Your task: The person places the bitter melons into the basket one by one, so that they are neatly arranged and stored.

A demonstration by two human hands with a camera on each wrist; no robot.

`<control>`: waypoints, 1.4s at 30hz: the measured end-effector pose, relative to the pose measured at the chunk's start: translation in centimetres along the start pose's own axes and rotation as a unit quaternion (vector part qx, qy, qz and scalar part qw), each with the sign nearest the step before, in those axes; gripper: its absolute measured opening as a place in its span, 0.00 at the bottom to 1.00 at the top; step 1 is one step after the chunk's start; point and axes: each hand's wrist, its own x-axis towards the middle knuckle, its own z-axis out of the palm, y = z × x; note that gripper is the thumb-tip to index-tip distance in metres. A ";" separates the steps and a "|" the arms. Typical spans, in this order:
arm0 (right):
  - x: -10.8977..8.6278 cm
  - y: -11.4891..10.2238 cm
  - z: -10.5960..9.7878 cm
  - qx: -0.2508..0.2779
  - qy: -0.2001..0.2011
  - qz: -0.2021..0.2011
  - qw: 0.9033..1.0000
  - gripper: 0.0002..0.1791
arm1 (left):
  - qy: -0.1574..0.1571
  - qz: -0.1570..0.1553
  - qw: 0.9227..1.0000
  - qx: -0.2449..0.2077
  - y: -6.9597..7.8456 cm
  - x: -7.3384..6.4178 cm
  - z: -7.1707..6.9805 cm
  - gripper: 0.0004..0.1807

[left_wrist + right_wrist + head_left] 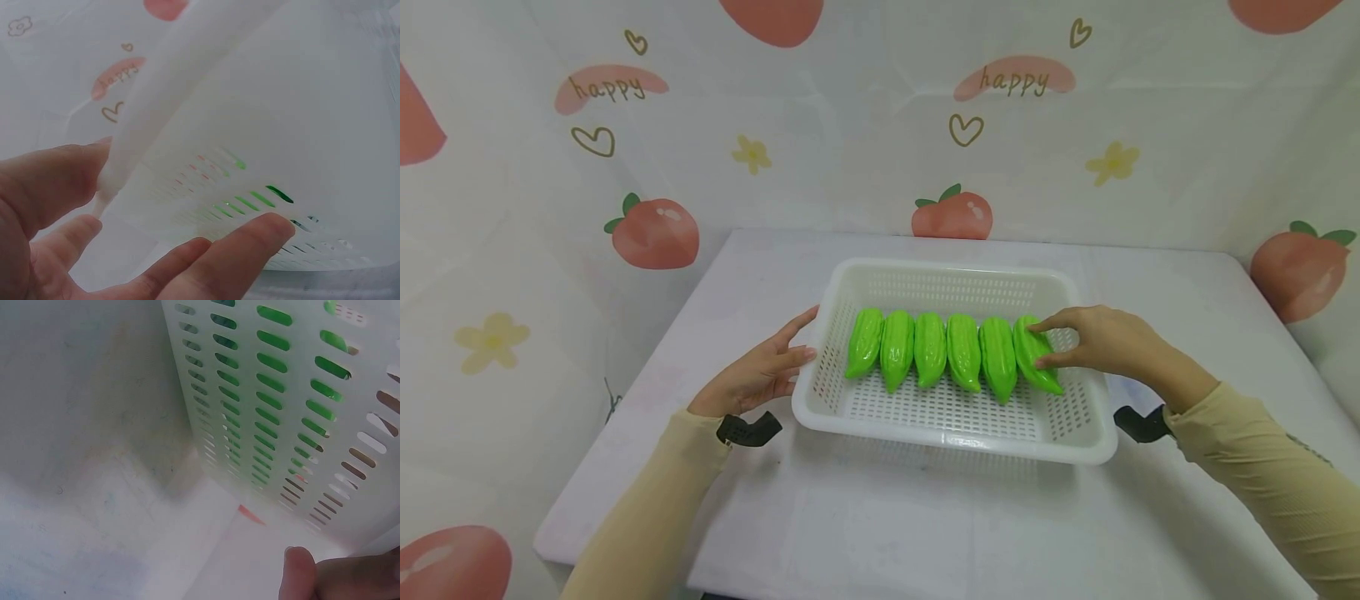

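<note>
A white perforated plastic basket [925, 421] sits on the table and holds a row of several glossy green toy bitter melons [930, 350]. My right hand [1108, 342] reaches over the basket's right rim and pinches the rightmost bitter melon [1036, 358] between thumb and index finger. On the left side, my left hand [756, 371] touches the basket's outer side and rim with spread fingers. In the left wrist view, fingertips [275, 228] lie near the slotted wall. From the right wrist, green shows through the slots in the basket wall [375, 500]; the pinch itself is hidden there.
A white cloth covers the table [850, 517], whose left edge slopes toward me. Behind it hangs a white curtain [850, 108] printed with peaches, hearts and flowers. Black straps [749, 430] sit at both wrists, below beige sleeves.
</note>
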 end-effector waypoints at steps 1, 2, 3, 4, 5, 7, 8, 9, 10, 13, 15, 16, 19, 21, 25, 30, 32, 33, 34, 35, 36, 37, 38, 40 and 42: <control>0.0 0.0 0.0 0.001 -0.001 0.001 1.000 0.41 | 0.000 0.001 1.000 0.000 0.0 0.0 0.0 0.38; 0.0 0.0 0.0 0.001 -0.002 0.001 1.000 0.41 | 0.000 0.001 1.000 0.002 0.0 0.0 0.0 0.38; 0.0 0.0 0.0 0.002 -0.002 0.002 1.000 0.41 | 0.000 0.002 1.000 0.004 0.0 0.0 0.0 0.39; 0.1 0.0 0.0 0.002 -0.002 0.002 1.000 0.41 | 0.000 0.002 1.000 0.004 0.0 0.0 0.0 0.39; 0.1 0.0 0.0 0.001 -0.002 0.002 1.000 0.41 | 0.001 0.002 1.000 0.005 0.0 0.0 0.0 0.39; 0.1 0.0 0.0 0.002 -0.002 0.002 1.000 0.41 | 0.003 0.001 1.000 0.005 0.0 0.0 0.0 0.39; 0.1 0.0 0.0 0.002 -0.001 0.002 1.000 0.41 | 0.003 0.002 1.000 0.007 0.0 0.0 0.0 0.39; 0.1 0.0 0.0 0.003 -0.002 0.002 1.000 0.41 | 0.003 0.001 1.000 0.005 0.1 0.0 0.0 0.39; 0.1 0.0 0.0 0.004 -0.002 0.002 1.000 0.41 | 0.003 0.001 1.000 0.004 0.1 0.0 0.0 0.39; -0.1 0.0 -0.1 0.007 -0.004 0.000 1.000 0.41 | 0.002 0.001 1.000 0.005 0.1 0.0 0.1 0.38; -0.2 0.0 -0.1 0.011 -0.006 -0.002 1.000 0.41 | 0.004 -0.001 1.000 0.004 0.1 0.1 0.1 0.38; -0.2 0.0 -0.1 0.013 -0.006 -0.004 1.000 0.40 | 0.005 -0.002 1.000 0.005 0.1 0.1 0.1 0.38; -0.4 0.1 -0.2 0.023 -0.012 -0.007 1.000 0.40 | 0.004 -0.001 1.000 0.008 0.0 0.1 0.1 0.39; -0.5 0.2 -0.3 0.029 -0.014 -0.010 0.999 0.40 | 0.003 0.000 1.000 0.007 0.0 0.2 0.1 0.39; -0.7 0.3 -0.3 0.031 -0.014 -0.017 0.999 0.40 | 0.002 -0.001 1.000 0.007 0.1 0.1 0.2 0.39; -0.9 0.6 -0.4 0.029 -0.015 -0.016 0.999 0.39 | 0.005 -0.005 1.000 0.007 0.2 0.0 0.3 0.39; -1.1 0.6 -0.6 0.029 -0.014 -0.014 0.999 0.38 | 0.005 -0.004 1.000 0.005 0.2 0.0 0.3 0.39; -1.2 0.6 -0.7 0.029 -0.014 -0.014 0.999 0.38 | 0.005 -0.003 1.000 0.005 0.2 0.0 0.3 0.39; -1.3 0.6 -0.8 0.030 -0.012 -0.013 0.999 0.37 | 0.005 -0.002 1.000 0.004 0.2 0.0 0.3 0.39; -1.4 0.6 -1.0 0.032 -0.010 -0.013 0.999 0.37 | 0.005 -0.001 1.000 0.005 0.2 0.0 0.2 0.39; -1.6 0.6 -1.1 0.034 -0.008 -0.014 0.999 0.36 | 0.004 0.000 1.000 0.007 0.1 0.0 0.2 0.39; -1.7 0.6 -1.3 0.036 -0.004 -0.015 0.999 0.35 | 0.004 0.001 1.000 0.008 0.1 0.0 0.2 0.39; -1.8 0.6 -1.4 0.038 0.001 -0.016 0.999 0.34 | 0.003 0.001 1.000 0.009 0.1 0.0 0.1 0.39; -2.1 0.7 -1.7 0.046 0.014 -0.019 0.999 0.32 | 0.002 0.001 1.000 0.011 0.1 0.0 0.1 0.39; -2.3 0.9 -2.0 0.053 0.029 -0.024 0.998 0.30 | -0.002 0.003 1.000 0.009 0.0 0.0 0.0 0.39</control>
